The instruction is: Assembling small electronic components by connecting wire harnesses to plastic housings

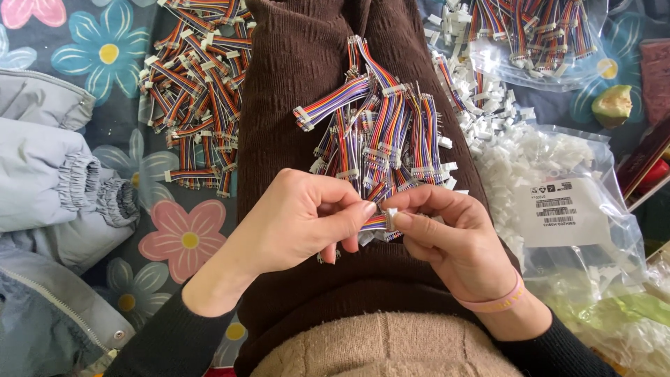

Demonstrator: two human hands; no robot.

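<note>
Pinching a short rainbow ribbon cable [375, 223] between thumb and forefinger, the left hand [300, 220] has its grip closed on the wires. The right hand [447, 241] has its grip closed on a white connector housing [391, 216] at the cable end, above the brown-clad lap [293, 84]. Likely fault: misaligned terminals bending if pressed in skewed.

Both hands raised together, left hand [300, 220] pinching, right hand [450, 237] pinching
</note>
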